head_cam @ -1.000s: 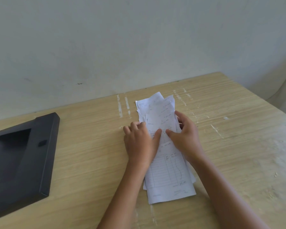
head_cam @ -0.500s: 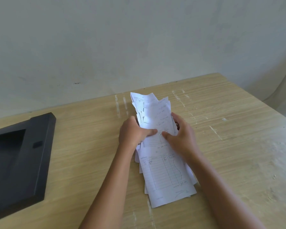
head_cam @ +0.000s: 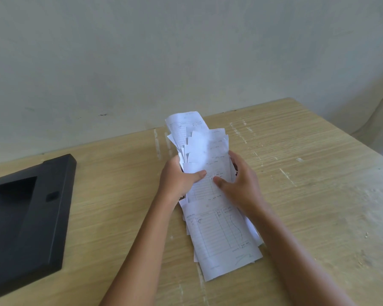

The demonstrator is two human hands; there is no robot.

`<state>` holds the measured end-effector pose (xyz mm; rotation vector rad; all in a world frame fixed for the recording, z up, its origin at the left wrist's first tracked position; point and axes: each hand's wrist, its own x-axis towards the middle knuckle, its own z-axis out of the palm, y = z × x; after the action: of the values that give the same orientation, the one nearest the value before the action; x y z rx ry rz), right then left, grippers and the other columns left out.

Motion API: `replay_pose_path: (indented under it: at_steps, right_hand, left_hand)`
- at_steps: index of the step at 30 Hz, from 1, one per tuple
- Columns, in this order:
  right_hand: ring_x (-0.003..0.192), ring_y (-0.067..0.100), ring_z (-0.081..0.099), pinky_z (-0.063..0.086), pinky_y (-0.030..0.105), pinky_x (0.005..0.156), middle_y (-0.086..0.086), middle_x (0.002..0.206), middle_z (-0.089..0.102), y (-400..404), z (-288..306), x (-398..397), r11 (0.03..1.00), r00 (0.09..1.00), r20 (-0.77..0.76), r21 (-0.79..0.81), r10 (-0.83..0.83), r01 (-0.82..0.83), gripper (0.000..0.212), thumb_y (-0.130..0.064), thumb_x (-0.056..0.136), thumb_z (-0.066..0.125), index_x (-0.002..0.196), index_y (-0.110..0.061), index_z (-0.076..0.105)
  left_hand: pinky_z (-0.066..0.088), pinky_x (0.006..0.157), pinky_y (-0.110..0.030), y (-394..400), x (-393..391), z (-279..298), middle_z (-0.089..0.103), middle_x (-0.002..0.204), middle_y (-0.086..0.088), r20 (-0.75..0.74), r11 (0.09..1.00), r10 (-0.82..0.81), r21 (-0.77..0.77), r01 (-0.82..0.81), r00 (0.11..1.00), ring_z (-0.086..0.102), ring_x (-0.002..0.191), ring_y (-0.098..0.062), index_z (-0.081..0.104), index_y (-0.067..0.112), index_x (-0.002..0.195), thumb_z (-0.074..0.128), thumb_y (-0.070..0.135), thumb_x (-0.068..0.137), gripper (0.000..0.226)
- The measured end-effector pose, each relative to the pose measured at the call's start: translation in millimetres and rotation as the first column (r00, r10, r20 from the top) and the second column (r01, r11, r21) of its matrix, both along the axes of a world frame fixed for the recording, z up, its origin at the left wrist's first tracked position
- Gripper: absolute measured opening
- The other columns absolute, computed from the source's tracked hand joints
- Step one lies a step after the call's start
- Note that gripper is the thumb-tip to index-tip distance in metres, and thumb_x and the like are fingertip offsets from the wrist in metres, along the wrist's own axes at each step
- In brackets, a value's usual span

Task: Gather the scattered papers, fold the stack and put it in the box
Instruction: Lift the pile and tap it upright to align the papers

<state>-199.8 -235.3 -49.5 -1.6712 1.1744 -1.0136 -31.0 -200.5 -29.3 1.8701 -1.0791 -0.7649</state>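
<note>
While both thumbs press its top sheet, the left hand [head_cam: 177, 181] and right hand [head_cam: 241, 184] grip the paper stack [head_cam: 210, 195] by its sides, far end raised, near end resting on the desk [head_cam: 307, 195]. Black box [head_cam: 27, 213] lies well apart, far left.

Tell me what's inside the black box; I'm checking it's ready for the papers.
The black box shows a dark recess with nothing visible inside. Its left part runs out of frame, so that area is unseen.
</note>
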Motion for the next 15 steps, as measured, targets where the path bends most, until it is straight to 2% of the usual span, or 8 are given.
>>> replay_pose_path:
  at_steps: [2,5,6,9,12,15]
  right_hand:
    - [0.105,0.008,0.063,0.049,0.019,0.084,-0.017,0.113,0.065,-1.4,-0.6,-1.5,1.000,1.000,-0.008,-0.004,0.015,-0.015,0.063,-0.010,0.078,0.081,0.132,-0.028,0.053]
    - [0.106,0.013,0.065,0.053,0.031,0.088,-0.010,0.116,0.069,-4.3,-1.9,-1.8,1.000,0.999,-0.046,-0.006,0.027,-0.027,0.064,-0.015,0.078,0.081,0.134,-0.026,0.051]
    - [0.106,0.014,0.065,0.052,0.031,0.088,-0.009,0.116,0.069,-5.3,-2.6,-1.8,0.999,0.998,-0.060,-0.008,0.032,-0.032,0.064,-0.016,0.079,0.080,0.135,-0.025,0.050]
    - [0.100,0.013,0.065,0.048,0.018,0.075,-0.012,0.106,0.068,-7.3,-3.0,-1.4,0.999,0.998,-0.063,-0.014,0.032,-0.033,0.053,-0.017,0.086,0.074,0.134,-0.022,0.051]
    - [0.098,0.013,0.065,0.047,0.025,0.079,-0.008,0.108,0.070,-7.3,-1.0,-1.0,1.000,0.999,-0.028,-0.007,0.020,-0.020,0.056,-0.016,0.089,0.072,0.140,-0.022,0.048]
    - [0.098,0.011,0.062,0.044,0.027,0.081,-0.016,0.100,0.065,-5.9,0.4,0.4,1.000,1.000,-0.024,-0.008,-0.014,0.014,0.057,-0.016,0.089,0.072,0.140,-0.023,0.048]
  left_hand:
    - [0.062,0.089,-0.048,4.1,-3.4,-1.2,0.078,0.105,0.009,0.022,0.999,0.006,-0.047,-0.005,1.000,0.076,0.097,-0.016,0.069,0.025,0.112,0.089,0.025,0.077,0.040]
    - [0.060,0.089,-0.044,8.7,-8.5,-3.4,0.075,0.102,0.009,0.075,0.997,0.026,-0.073,-0.021,0.997,0.073,0.097,-0.017,0.066,0.025,0.107,0.085,0.026,0.083,0.030]
    - [0.060,0.090,-0.041,10.2,-10.7,-3.1,0.073,0.104,0.010,0.088,0.997,0.022,-0.077,-0.016,0.996,0.072,0.099,-0.017,0.065,0.026,0.111,0.083,0.026,0.086,0.031]
    - [0.058,0.094,-0.038,12.4,-14.5,-1.2,0.072,0.112,0.010,0.099,0.997,-0.019,-0.079,0.027,0.995,0.070,0.104,-0.014,0.062,0.027,0.132,0.075,0.027,0.093,0.042]
    - [0.054,0.097,-0.032,12.3,-12.8,2.5,0.069,0.123,0.013,0.090,0.994,-0.063,-0.085,0.071,0.994,0.065,0.114,-0.012,0.056,0.031,0.141,0.068,0.031,0.098,0.044]
    - [0.052,0.105,-0.036,11.2,-10.0,6.1,0.066,0.129,0.015,0.036,0.990,-0.110,-0.083,0.112,0.993,0.063,0.122,-0.011,0.055,0.032,0.141,0.066,0.031,0.100,0.043]
